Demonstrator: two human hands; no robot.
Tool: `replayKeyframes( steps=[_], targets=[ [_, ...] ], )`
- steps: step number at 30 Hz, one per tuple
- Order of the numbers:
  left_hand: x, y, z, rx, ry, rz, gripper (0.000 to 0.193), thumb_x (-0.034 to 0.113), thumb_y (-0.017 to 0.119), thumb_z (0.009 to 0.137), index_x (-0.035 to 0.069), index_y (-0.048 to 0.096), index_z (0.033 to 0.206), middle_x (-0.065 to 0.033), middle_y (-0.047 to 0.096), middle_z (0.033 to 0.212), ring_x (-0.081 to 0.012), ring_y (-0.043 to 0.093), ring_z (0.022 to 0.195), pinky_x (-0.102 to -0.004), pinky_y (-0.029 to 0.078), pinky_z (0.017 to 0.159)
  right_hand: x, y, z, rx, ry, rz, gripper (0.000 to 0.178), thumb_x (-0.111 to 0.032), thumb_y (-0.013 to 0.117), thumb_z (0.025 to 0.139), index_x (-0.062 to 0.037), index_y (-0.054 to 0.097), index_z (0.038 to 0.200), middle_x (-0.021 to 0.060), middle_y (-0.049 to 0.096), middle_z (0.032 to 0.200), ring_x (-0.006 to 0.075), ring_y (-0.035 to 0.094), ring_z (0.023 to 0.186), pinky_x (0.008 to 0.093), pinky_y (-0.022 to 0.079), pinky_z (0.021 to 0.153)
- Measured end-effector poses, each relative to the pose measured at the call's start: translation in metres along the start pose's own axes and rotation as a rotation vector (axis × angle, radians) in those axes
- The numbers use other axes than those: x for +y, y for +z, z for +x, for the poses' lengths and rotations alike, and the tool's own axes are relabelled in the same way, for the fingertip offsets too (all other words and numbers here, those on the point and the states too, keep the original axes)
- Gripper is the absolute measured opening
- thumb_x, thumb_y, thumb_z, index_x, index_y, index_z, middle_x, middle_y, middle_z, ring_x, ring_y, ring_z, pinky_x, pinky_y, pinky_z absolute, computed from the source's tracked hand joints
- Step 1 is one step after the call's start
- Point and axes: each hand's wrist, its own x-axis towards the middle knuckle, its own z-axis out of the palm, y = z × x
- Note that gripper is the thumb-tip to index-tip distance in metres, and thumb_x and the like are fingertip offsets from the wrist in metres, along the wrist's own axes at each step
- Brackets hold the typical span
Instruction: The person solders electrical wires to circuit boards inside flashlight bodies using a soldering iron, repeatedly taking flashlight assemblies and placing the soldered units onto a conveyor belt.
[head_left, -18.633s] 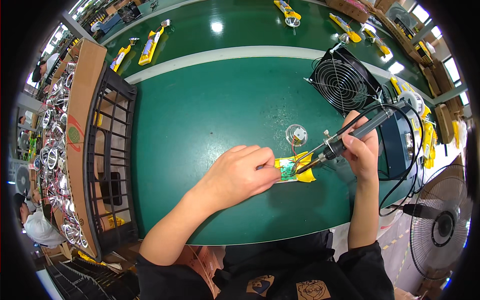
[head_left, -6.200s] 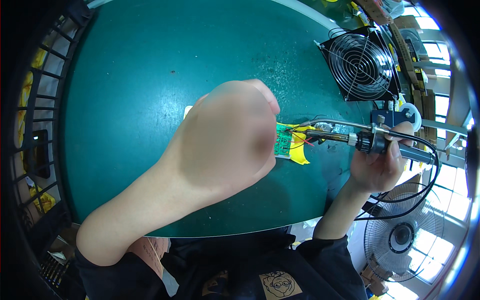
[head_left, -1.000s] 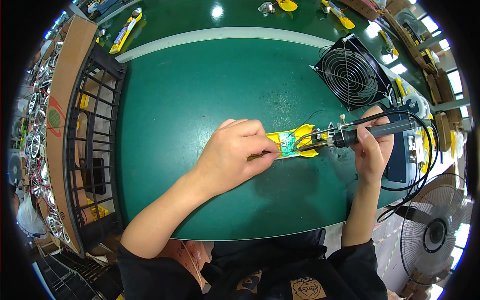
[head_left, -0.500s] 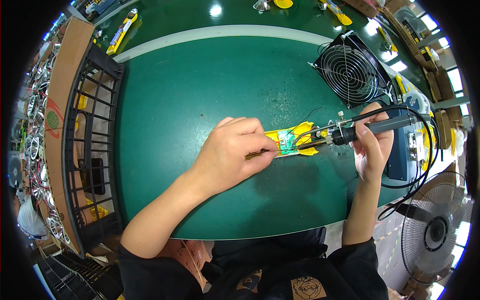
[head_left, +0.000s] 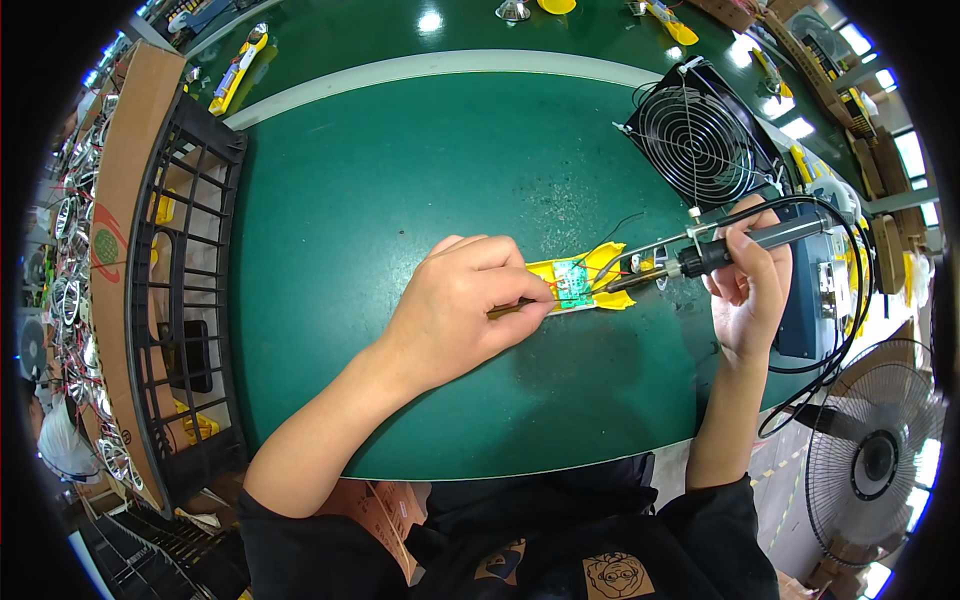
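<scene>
Pinching a thin rod (head_left: 508, 309) in left hand (head_left: 465, 305), soldering iron (head_left: 708, 258) in right hand (head_left: 750, 280); circuit board (head_left: 572, 281) looks fragile: hold yellow casing (head_left: 606, 257).

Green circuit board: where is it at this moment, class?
In the head view, the green circuit board sits just right of centre, inside the yellow housing, between the left hand and the soldering iron in the right hand.

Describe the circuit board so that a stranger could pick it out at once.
On the green worktop, between the left hand and the right hand, lies an open yellow casing. The circuit board sits inside it, near the tip of the soldering iron. Its brighter, paler green sets it apart from both worktop and yellow casing.
</scene>
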Motion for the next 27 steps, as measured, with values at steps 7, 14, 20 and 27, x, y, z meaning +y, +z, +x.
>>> replayKeyframes(
  steps=[7, 14, 20, 27],
  targets=[
    [-0.0007, -0.0003, 0.0005, -0.005, -0.002, -0.007, 0.009, 0.006, 0.068, 0.061, 0.009, 0.064, 0.069, -0.0002, 0.051, 0.059, -0.0123, 0.047, 0.052, -0.0259, 0.034, 0.053, 0.0023, 0.0004, -0.0003, -0.034, 0.002, 0.006, 0.012, -0.012, 0.051, 0.072, -0.0035, 0.044, 0.076, -0.0031, 0.039, 0.054, 0.0012, 0.027, 0.037, 0.0163, 0.019, 0.036],
    [0.0010, 0.0005, 0.0013, -0.012, -0.010, -0.004, 0.009, 0.006, 0.068, 0.061, 0.009, 0.064, 0.068, -0.0001, 0.052, 0.059, -0.0121, 0.047, 0.052, -0.0254, 0.034, 0.053, 0.0015, -0.0016, -0.0001, -0.047, 0.011, -0.001, 0.014, -0.011, 0.055, 0.070, -0.0013, 0.047, 0.076, -0.0011, 0.043, 0.057, 0.0022, 0.032, 0.040, 0.0159, 0.021, 0.036],
    [0.0009, 0.0000, 0.0005, -0.006, -0.013, -0.002, 0.009, 0.006, 0.068, 0.061, 0.009, 0.064, 0.068, -0.0002, 0.052, 0.059, -0.0123, 0.048, 0.053, -0.0254, 0.035, 0.054, 0.0023, -0.0001, -0.0004, -0.056, 0.022, -0.009, 0.014, -0.012, 0.055, 0.071, -0.0013, 0.047, 0.075, -0.0013, 0.043, 0.057, 0.0021, 0.032, 0.041, 0.0159, 0.022, 0.036],
    [0.0002, 0.0000, 0.0006, -0.006, -0.013, -0.006, 0.009, 0.006, 0.067, 0.061, 0.009, 0.064, 0.068, -0.0001, 0.052, 0.060, -0.0122, 0.048, 0.053, -0.0253, 0.036, 0.054, 0.0019, 0.0008, -0.0008, -0.044, 0.024, -0.040, 0.015, -0.013, 0.055, 0.071, -0.0012, 0.047, 0.075, -0.0006, 0.044, 0.058, 0.0023, 0.033, 0.041, 0.0158, 0.023, 0.036]
  ],
)
